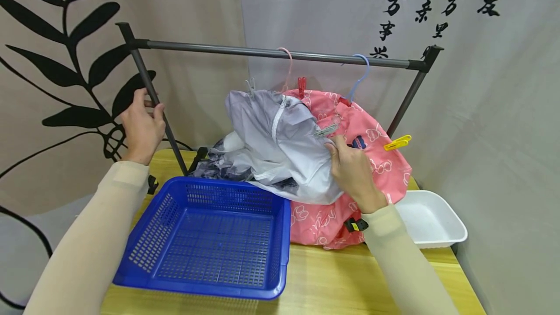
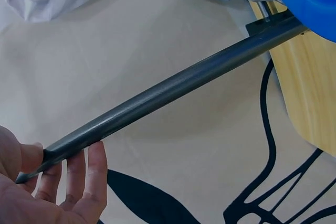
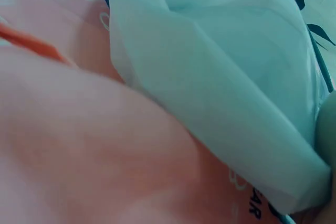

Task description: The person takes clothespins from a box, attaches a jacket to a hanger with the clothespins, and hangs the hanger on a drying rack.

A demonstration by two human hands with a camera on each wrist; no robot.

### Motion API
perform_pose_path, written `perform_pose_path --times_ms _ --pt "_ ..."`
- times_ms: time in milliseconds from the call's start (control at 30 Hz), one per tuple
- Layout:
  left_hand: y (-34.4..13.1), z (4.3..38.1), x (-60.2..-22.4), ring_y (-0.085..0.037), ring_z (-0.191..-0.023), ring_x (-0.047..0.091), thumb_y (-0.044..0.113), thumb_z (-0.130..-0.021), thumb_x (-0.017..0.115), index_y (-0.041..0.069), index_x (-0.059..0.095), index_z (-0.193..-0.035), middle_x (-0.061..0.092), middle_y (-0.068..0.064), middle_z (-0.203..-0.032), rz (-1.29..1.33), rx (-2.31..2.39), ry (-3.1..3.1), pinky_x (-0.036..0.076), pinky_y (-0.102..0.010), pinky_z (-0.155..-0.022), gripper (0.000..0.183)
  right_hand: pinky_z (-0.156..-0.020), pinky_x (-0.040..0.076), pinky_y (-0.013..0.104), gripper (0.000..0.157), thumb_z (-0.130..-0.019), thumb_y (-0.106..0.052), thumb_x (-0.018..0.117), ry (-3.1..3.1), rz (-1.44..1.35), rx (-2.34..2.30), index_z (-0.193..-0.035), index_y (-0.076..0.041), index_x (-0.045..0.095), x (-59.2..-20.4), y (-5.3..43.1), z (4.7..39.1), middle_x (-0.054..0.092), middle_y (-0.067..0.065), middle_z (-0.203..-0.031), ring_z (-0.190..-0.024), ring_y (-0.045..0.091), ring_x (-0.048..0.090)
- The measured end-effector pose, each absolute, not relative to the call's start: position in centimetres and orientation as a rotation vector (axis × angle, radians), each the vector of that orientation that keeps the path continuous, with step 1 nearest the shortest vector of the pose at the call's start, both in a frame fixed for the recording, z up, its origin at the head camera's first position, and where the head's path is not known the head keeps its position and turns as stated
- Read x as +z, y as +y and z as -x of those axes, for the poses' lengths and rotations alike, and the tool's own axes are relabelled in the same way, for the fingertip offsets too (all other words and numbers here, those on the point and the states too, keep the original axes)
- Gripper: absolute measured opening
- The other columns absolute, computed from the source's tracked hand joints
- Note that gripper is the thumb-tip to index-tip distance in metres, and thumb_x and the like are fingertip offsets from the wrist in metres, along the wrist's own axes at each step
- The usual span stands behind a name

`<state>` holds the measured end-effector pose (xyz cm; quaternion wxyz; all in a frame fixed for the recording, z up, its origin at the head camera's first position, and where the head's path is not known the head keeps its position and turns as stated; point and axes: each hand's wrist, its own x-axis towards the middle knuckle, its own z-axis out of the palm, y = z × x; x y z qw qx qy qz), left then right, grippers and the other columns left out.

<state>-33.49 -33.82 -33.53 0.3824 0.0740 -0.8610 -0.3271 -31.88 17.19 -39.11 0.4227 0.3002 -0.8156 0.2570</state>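
Note:
My left hand (image 1: 144,128) grips the left post (image 1: 148,79) of a dark metal clothes rack, and its thumb and fingers are around that post in the left wrist view. With my right hand (image 1: 356,174) I pinch the edge of a grey and white zipped jacket (image 1: 297,154), beside a clear-looking clip (image 1: 327,130). Behind it hangs a pink printed garment (image 1: 372,123), below a blue hanger hook (image 1: 362,74). A pink hanger hook (image 1: 288,64) is on the same bar. In the right wrist view, pale cloth (image 3: 220,77) lies over pink cloth (image 3: 94,135).
A blue perforated basket (image 1: 214,293) stands on the wooden table (image 1: 337,276) in front. At the right is a white tray (image 1: 430,218). A yellow clothespin (image 1: 398,142) and a red one (image 1: 302,86) are on the pink garment. The rack's top bar (image 1: 218,49) spans above.

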Motion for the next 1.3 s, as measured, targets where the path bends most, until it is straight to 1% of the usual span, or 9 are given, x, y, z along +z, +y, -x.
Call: perform_pose_path --times_ms 233,400,567,633,700,933,1133,1233,1300 --pt "-33.8 33.6 -33.6 -0.045 -0.117 0.084 0.02 -0.122 0.062 0.009 0.062 -0.158 0.08 -0.024 -0.14 -0.182 -0.838 -2.195 0.034 -0.005 -0.074 0.038 -0.05 0.049 0.048 0.014 -0.119 -0.016 0.067 -2.067 -0.783 0.672 -0.116 -0.003 0.069 -38.9 16.8 30.9 0.068 0.011 -0.07 -0.055 0.03 0.064" --pt "-33.7 33.7 -33.6 -0.044 -0.116 0.084 0.021 -0.122 0.062 0.01 0.062 -0.159 0.081 -0.023 -0.141 -0.188 -0.839 -2.199 0.04 -0.011 -0.077 0.039 -0.062 0.059 0.056 0.017 -0.116 -0.016 0.069 -2.107 -0.743 0.712 -0.125 -0.002 0.073 -39.0 17.1 30.3 0.082 0.017 -0.092 -0.072 0.037 0.078" --pt "-33.6 33.9 -33.6 -0.043 -0.117 0.084 0.023 -0.122 0.061 0.011 0.061 -0.16 0.081 -0.023 -0.142 -0.183 -0.837 -2.199 0.064 -0.042 -0.09 0.04 -0.068 0.061 0.059 0.021 -0.117 -0.021 0.067 -2.115 -0.72 0.736 -0.128 -0.003 0.072 -39.3 17.6 29.8 0.084 0.017 -0.102 -0.08 0.04 0.081" --pt "-33.5 33.9 -33.6 -0.044 -0.118 0.084 0.023 -0.122 0.061 0.011 0.061 -0.161 0.08 -0.023 -0.142 -0.185 -0.839 -2.201 0.066 -0.056 -0.095 0.041 -0.069 0.062 0.06 0.023 -0.117 -0.021 0.067 -2.117 -0.715 0.742 -0.13 -0.003 0.072 -39.4 17.8 29.7 0.084 0.018 -0.105 -0.082 0.04 0.081" --pt "-33.5 33.9 -33.6 -0.044 -0.117 0.084 0.022 -0.122 0.062 0.011 0.061 -0.161 0.08 -0.023 -0.142 -0.187 -0.842 -2.201 0.066 -0.06 -0.096 0.041 -0.07 0.062 0.06 0.024 -0.116 -0.02 0.069 -2.119 -0.71 0.751 -0.132 -0.002 0.072 -39.5 18.0 29.4 0.085 0.019 -0.108 -0.084 0.041 0.081" --pt "-33.3 33.8 -33.6 -0.042 -0.118 0.084 0.023 -0.122 0.061 0.014 0.06 -0.163 0.08 -0.022 -0.143 -0.184 -0.849 -2.206 0.059 -0.037 -0.088 0.042 -0.07 0.061 0.054 0.027 -0.113 -0.013 0.074 -2.13 -0.694 0.812 -0.135 0.001 0.07 -39.9 18.7 28.3 0.082 0.02 -0.108 -0.08 0.035 0.076" --pt "-33.5 33.6 -33.5 -0.043 -0.115 0.083 0.021 -0.122 0.061 0.013 0.06 -0.163 0.079 -0.025 -0.14 -0.173 -0.852 -2.2 0.039 -0.009 -0.077 0.042 -0.07 0.061 0.045 0.032 -0.111 -0.013 0.077 -2.155 -0.69 0.807 -0.139 0.0 0.069 -40.2 19.7 27.1 0.081 0.017 -0.112 -0.083 0.028 0.074" --pt "-33.7 33.4 -33.5 -0.044 -0.117 0.082 0.019 -0.122 0.06 0.011 0.059 -0.164 0.079 -0.026 -0.141 -0.171 -0.853 -2.216 0.037 -0.008 -0.077 0.043 -0.074 0.065 0.048 0.034 -0.11 -0.012 0.078 -2.161 -0.691 0.792 -0.14 0.0 0.069 -40.5 20.2 26.4 0.082 0.018 -0.117 -0.092 0.03 0.079" --pt "-33.8 33.3 -33.5 -0.045 -0.12 0.081 0.018 -0.122 0.059 0.01 0.057 -0.166 0.077 -0.027 -0.143 -0.178 -0.867 -2.237 0.045 -0.014 -0.08 0.044 -0.074 0.066 0.051 0.035 -0.109 -0.012 0.078 -2.167 -0.697 0.787 -0.141 0.001 0.069 -40.7 20.5 26.0 0.081 0.018 -0.119 -0.094 0.032 0.08"
